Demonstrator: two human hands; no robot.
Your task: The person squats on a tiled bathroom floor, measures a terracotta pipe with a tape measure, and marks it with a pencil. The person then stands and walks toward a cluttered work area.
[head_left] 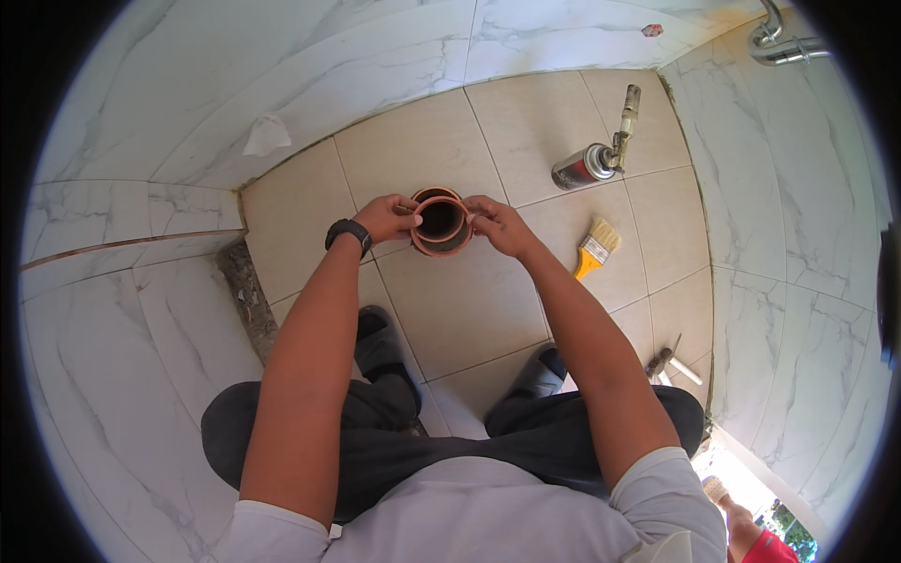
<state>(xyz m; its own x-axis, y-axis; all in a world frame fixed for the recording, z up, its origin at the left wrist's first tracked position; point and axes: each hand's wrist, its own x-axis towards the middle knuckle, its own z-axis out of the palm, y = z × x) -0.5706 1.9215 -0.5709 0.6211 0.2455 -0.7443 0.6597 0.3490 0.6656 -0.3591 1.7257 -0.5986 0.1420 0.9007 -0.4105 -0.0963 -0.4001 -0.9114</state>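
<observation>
In front of me, over the floor tiles, is a short orange-brown pipe fitting (442,250) with a round, dark opening facing up. One ring shows inside or above a wider one; how they join I cannot tell. My left hand (389,219) grips its left rim, thumb on the near side. On the opposite rim my right hand (499,225) pinches with thumb and fingers. Whether the fitting rests on the floor is unclear.
Right of my hands lies a gas canister with a torch head (587,167), and nearer a yellow-handled paintbrush (595,248). Tools with white handles (686,371) lie by the right wall. A chrome pipe (786,51) juts out at upper right. Another person's red clothing (770,548) shows at lower right.
</observation>
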